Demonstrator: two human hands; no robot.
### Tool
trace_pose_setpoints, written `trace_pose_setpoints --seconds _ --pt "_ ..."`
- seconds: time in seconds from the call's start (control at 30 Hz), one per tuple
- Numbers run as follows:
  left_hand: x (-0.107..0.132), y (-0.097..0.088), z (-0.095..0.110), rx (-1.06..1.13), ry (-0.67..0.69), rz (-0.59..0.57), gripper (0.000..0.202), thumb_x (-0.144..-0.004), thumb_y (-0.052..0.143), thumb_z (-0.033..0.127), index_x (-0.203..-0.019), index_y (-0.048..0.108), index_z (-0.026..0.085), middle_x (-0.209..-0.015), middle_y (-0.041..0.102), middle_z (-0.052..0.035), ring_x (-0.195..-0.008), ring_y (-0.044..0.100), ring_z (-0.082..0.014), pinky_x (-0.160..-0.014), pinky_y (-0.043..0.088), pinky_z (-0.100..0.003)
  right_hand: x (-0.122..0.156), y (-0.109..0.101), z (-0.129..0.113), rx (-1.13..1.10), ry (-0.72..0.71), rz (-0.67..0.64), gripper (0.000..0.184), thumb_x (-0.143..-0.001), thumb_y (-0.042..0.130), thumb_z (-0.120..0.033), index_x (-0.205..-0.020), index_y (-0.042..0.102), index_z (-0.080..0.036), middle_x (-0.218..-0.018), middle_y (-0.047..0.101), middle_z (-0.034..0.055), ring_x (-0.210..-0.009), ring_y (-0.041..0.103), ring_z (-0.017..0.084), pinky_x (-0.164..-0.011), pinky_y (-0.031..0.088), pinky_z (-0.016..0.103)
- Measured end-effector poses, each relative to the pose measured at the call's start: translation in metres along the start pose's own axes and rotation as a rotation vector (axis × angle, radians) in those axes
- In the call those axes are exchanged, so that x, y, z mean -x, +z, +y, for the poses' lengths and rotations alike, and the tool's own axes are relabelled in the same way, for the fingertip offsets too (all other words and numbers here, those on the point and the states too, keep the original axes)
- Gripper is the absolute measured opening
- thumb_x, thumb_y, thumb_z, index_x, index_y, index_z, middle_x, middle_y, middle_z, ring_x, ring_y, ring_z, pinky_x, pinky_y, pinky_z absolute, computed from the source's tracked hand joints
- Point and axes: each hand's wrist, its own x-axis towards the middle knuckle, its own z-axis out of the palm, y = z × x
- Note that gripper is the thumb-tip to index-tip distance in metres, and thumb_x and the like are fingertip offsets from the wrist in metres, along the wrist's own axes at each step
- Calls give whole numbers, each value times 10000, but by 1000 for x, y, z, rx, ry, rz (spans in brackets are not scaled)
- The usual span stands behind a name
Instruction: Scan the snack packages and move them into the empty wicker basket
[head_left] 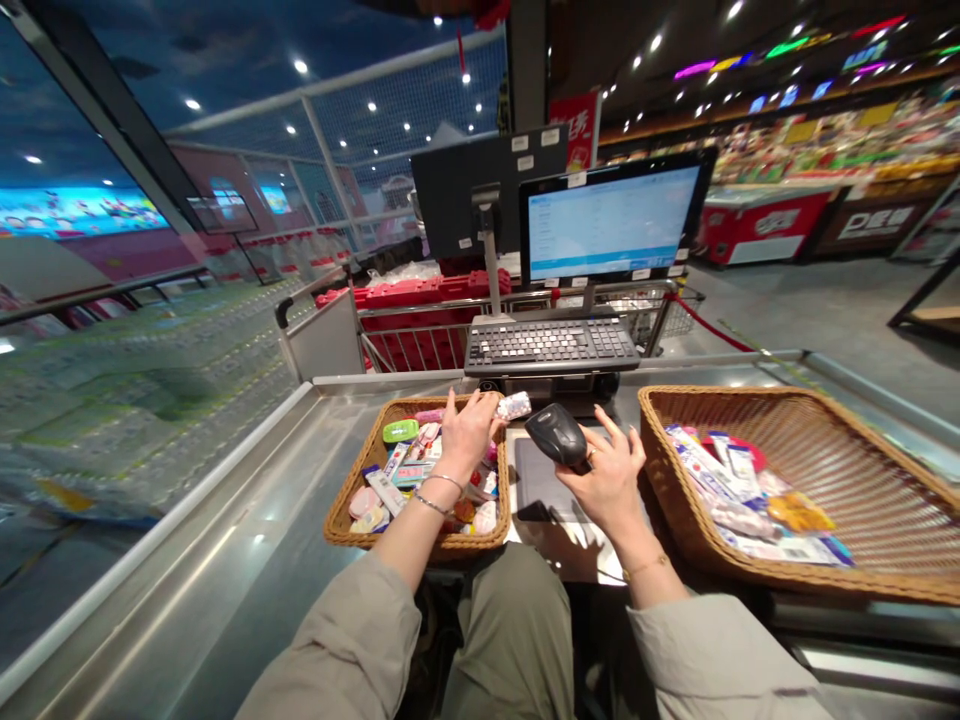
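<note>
My left hand [469, 435] is closed on a small white patterned packet [514, 405] above the far right corner of the left wicker basket [341, 500]. That basket holds many small packaged goods, among them a green box [400, 431] and a pale narrow pack [387, 492]. A black barcode scanner [555, 434] is in my right hand [606, 470], some of its fingers spread. The scanner's head faces left, close to the packet but apart from it. Beneath it lies a grey flat plate [540, 475] set in the counter.
At right stands a larger wicker basket [900, 520] with several packets in its left part. A keyboard [551, 342] and a lit monitor [611, 225] stand behind the counter's middle. The metal counter [255, 530] has a raised edge at left.
</note>
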Motion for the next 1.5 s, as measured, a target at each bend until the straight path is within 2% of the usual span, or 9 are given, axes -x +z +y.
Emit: trace_pose_setpoints --seconds 0.87,1.07,1.2,1.33,1.5 --pt "-6 3 4 32 -4 8 413 -972 581 296 -1382 583 249 -1404 646 -90 -1366 552 -299 -1236 218 -631 0 -3 3 -6 -19 -6 106 -763 671 -281 -859 702 -249 -1074 773 26 -1389 492 326 -1189 172 620" --pt "-7 3 4 33 -7 22 388 -975 566 284 -1360 603 252 -1397 651 -93 -1351 565 -302 -1235 228 -625 0 -5 2 -30 -29 -38 44 -741 664 -261 -772 693 -250 -1081 773 13 -1396 482 318 -1200 153 604" --pt "-7 3 4 37 -24 39 372 -973 566 272 -1341 618 250 -1386 657 -90 -1350 565 -303 -1233 234 -627 -1 -7 0 -30 -23 -31 82 -751 655 -267 -809 713 -261 -1089 775 20 -1402 474 322 -1197 152 609" --pt "-6 1 5 37 -28 33 370 -981 559 272 -1345 616 239 -1391 653 -89 -1355 561 -302 -1237 227 -627 -1 -8 -2 -22 -22 -12 123 -761 657 -283 -865 720 -259 -1181 758 21 -1416 457 334 -1189 167 620" --pt "-7 -1 9 40 4 39 396 -981 562 290 -1373 597 243 -1408 640 -91 -1363 555 -293 -1241 215 -624 -1 -13 -2 14 -14 38 173 -778 650 -306 -924 724 -251 -1197 753 33 -1398 478 337 -1177 206 622"
